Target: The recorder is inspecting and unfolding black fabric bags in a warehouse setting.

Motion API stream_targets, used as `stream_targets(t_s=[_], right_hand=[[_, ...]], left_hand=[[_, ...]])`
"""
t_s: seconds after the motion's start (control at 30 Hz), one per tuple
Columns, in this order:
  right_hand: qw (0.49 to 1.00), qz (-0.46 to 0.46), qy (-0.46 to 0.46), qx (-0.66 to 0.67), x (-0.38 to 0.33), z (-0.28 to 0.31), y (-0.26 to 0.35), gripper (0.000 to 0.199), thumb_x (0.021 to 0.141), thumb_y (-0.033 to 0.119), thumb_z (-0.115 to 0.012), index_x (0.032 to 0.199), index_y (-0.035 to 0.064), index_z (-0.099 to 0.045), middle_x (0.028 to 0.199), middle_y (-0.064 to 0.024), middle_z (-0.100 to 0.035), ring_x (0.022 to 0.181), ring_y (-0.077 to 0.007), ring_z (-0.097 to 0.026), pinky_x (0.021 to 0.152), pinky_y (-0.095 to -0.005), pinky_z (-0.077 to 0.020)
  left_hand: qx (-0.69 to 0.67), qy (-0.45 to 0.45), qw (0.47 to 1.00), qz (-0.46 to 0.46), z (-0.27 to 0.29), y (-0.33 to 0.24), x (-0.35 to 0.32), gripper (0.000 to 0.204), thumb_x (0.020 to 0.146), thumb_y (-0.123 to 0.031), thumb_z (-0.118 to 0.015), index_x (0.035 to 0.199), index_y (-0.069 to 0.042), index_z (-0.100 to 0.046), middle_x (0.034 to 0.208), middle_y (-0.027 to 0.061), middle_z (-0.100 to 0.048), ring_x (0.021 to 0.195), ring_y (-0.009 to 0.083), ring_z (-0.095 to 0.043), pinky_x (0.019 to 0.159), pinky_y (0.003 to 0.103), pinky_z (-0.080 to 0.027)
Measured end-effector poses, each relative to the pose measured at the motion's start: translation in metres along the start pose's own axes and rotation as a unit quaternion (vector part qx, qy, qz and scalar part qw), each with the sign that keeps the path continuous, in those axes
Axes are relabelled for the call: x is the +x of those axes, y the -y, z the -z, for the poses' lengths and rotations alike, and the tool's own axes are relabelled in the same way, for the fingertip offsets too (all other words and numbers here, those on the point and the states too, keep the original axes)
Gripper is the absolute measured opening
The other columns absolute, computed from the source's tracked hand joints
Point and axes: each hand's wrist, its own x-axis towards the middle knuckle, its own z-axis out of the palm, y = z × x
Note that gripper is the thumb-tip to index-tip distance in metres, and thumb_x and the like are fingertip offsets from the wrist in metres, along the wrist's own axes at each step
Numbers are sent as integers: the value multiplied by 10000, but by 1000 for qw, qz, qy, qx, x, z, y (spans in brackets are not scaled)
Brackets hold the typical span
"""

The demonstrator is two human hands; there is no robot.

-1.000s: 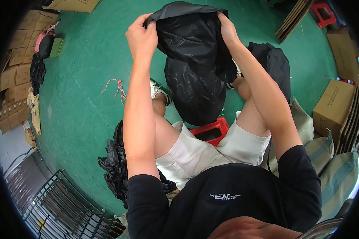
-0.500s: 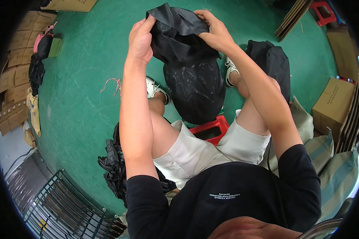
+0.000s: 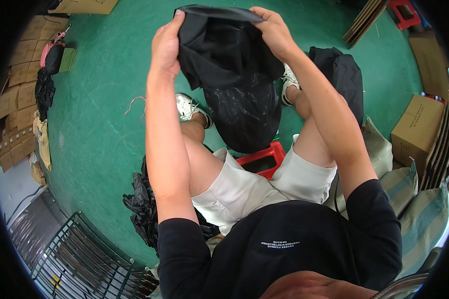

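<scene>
A piece of black fabric [image 3: 212, 55], which looks like a cloth bag or cover, hangs spread between my two hands. My left hand [image 3: 165, 49] is closed on its upper left edge, the thumb on top. At the upper right corner, my right hand [image 3: 275, 34] pinches the same edge. The rim is stretched between them, and the lower cloth overlaps a rounded black form [image 3: 244, 117] with pale scuffs. That form sits between my legs, by a red plastic stool [image 3: 274, 155]; whether the cloth and the form are joined I cannot tell.
Another black fabric item [image 3: 336, 74] lies beyond my right knee. Crumpled black plastic [image 3: 143, 202] is heaped at my left. Striped woven sacks [image 3: 424, 219] and a cardboard box [image 3: 416, 124] stand at the right, a metal rack [image 3: 85, 259] at the lower left, stacked cartons [image 3: 22, 94] farther left.
The hands have drawn slightly apart, the left one moving left. The black fabric's rim has gone from folded and crumpled to stretched wide, and the cloth below hangs more open.
</scene>
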Motion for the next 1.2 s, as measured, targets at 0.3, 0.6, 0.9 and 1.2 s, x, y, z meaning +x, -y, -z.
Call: stream_targets(t_s=[0.3, 0.6, 0.9, 1.2], right_hand=[[952, -175, 63, 243, -9, 23, 17, 228, 935, 157, -524, 1079, 20, -637, 994, -51, -655, 873, -132, -625, 824, -257, -504], [958, -42, 115, 261, -14, 9, 37, 333, 951, 236, -509, 1121, -38, -591, 1094, -144, -656, 939, -248, -658, 852, -349, -529], [898, -144, 179, 374, -12, 22, 22, 286, 928, 171, -575, 1174, 25, -591, 1079, -69, -659, 977, -122, -625, 936, -268, -468], [783, -164, 137, 584, -8, 25, 44, 420, 972, 334, -465, 1058, -50, -613, 1032, -173, -672, 936, -279, -662, 887, -390, -526]], left_hand=[[-272, 234, 930, 81, 34, -14, -3, 342, 960, -250, -485, 1008, 52, -639, 1000, 172, -679, 883, 267, -675, 809, 363, -550], [-157, 99, 982, 27, 21, -5, -1, 309, 954, -261, -521, 986, 18, -650, 923, 111, -694, 784, 185, -690, 677, 289, -573], [-141, 145, 979, 38, 32, -6, 5, 317, 958, -286, -522, 982, 5, -645, 930, 116, -691, 813, 191, -675, 729, 312, -559], [-310, 263, 910, 76, -2, 3, -13, 455, 931, -261, -561, 1247, 59, -492, 1146, 144, -629, 1045, 236, -618, 939, 355, -485]])
